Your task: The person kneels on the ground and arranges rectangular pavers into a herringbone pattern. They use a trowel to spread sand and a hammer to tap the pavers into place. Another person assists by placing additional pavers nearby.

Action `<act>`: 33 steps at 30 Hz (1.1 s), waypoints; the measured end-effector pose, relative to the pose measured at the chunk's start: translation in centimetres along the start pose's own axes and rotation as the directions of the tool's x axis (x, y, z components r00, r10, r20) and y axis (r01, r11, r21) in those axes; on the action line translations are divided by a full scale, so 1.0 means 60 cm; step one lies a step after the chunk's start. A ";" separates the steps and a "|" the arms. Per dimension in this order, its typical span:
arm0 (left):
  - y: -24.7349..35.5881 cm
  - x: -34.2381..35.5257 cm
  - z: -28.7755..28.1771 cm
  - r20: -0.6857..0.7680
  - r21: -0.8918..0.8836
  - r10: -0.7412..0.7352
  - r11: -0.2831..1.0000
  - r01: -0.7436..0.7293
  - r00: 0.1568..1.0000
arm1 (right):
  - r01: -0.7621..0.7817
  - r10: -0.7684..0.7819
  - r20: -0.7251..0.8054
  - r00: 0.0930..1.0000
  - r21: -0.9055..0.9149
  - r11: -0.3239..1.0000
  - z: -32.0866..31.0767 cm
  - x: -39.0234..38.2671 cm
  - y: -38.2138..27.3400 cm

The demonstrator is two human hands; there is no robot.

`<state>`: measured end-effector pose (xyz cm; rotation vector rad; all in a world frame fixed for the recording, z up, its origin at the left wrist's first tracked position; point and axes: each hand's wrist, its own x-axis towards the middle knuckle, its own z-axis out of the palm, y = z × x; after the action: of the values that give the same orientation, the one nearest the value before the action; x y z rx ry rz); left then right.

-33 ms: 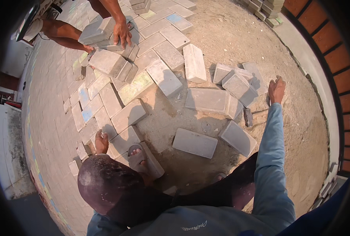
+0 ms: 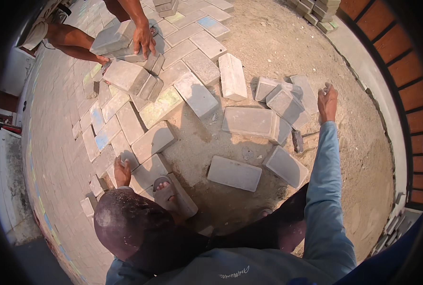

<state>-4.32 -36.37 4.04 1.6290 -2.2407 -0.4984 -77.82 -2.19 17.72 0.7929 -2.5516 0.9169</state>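
Observation:
My left hand (image 2: 122, 172) is beside my left knee, above the laid pavers, its fingers loosely apart and holding nothing visible. My right hand (image 2: 327, 102) is stretched out over the sand, fingers loosely bent, with nothing visible in it. Nearest to it is a heap of grey concrete paving blocks (image 2: 287, 103), some tilted on others. Below that heap lies a hammer (image 2: 298, 141), dark-headed, its handle pointing toward my right forearm. A loose paver (image 2: 235, 173) lies flat in front of me, and another (image 2: 286, 166) rests tilted to its right.
A co-worker's hand (image 2: 145, 40) rests on stacked pavers (image 2: 126, 76) at the upper left. Laid paving (image 2: 68, 137) covers the left side; sandy ground (image 2: 363, 156) spreads on the right toward a concrete kerb (image 2: 387, 104). My sandalled foot (image 2: 165, 190) stands on a paver.
My view has shifted slightly. My right hand has turned a little and its fingers point more upward. The pavers and the co-worker's hand stay much the same.

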 end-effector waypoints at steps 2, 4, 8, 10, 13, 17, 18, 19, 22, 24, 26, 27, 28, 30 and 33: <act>0.039 0.037 0.038 -0.091 0.050 0.115 0.993 -0.111 0.989 | 0.226 -0.258 0.162 0.952 0.195 0.954 0.019 -0.029 -0.206; 0.096 0.079 0.069 -0.043 0.144 0.100 0.985 -0.093 0.994 | 0.274 -0.327 0.325 0.887 0.196 0.941 0.041 -0.069 -0.323; 0.061 0.114 0.101 -0.084 0.267 -0.052 0.961 0.072 0.995 | 0.488 -0.563 0.370 0.739 0.282 0.826 0.167 -0.143 -0.562; 0.062 0.111 0.095 -0.058 0.267 -0.113 0.956 0.124 0.992 | 0.597 -0.677 0.377 0.632 0.320 0.736 0.207 -0.166 -0.689; 0.088 0.114 0.067 0.018 0.239 -0.175 0.957 0.166 0.984 | 0.705 -0.736 0.430 0.523 0.268 0.657 0.288 -0.166 -0.853; 0.097 0.114 0.069 -0.014 0.145 -0.152 0.978 0.153 0.988 | 0.712 -0.563 0.614 0.552 0.003 0.702 0.415 -0.144 -0.994; 0.096 0.119 0.070 -0.041 0.134 -0.135 0.981 0.139 0.990 | 0.700 -0.538 0.587 0.605 -0.070 0.710 0.444 -0.142 -1.011; 0.105 0.126 0.069 -0.034 0.123 -0.148 0.981 0.152 0.988 | 0.680 -0.509 0.561 0.653 -0.138 0.720 0.470 -0.135 -1.018; 0.112 0.115 0.070 -0.004 0.131 -0.191 0.973 0.190 0.982 | 0.586 -0.434 0.681 0.589 0.010 0.811 0.480 -0.114 -1.009; 0.098 0.121 0.075 -0.031 0.143 -0.175 0.974 0.178 0.984 | 0.563 -0.470 0.704 0.533 0.121 0.818 0.463 -0.111 -0.984; 0.090 0.120 0.080 -0.049 0.149 -0.170 0.973 0.176 0.984 | 0.502 -0.490 0.708 0.508 0.219 0.837 0.427 -0.099 -0.949; 0.082 0.117 0.078 -0.056 0.157 -0.170 0.971 0.177 0.984 | 0.449 -0.491 0.715 0.497 0.272 0.851 0.399 -0.096 -0.919; 0.088 0.118 0.080 -0.061 0.154 -0.168 0.972 0.175 0.984 | 0.399 -0.490 0.721 0.490 0.313 0.862 0.368 -0.081 -0.880; 0.093 0.119 0.079 -0.051 0.171 -0.163 0.971 0.169 0.985 | 0.191 -0.392 0.776 0.494 0.343 0.920 0.321 -0.051 -0.790; 0.091 0.122 0.086 -0.067 0.190 -0.144 0.970 0.155 0.987 | 0.096 -0.223 0.776 0.590 0.208 0.974 0.293 0.022 -0.645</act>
<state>-13.43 -41.33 2.40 1.8956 -2.1967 -0.2752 -57.62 -39.10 24.00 1.8035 -3.0610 0.7961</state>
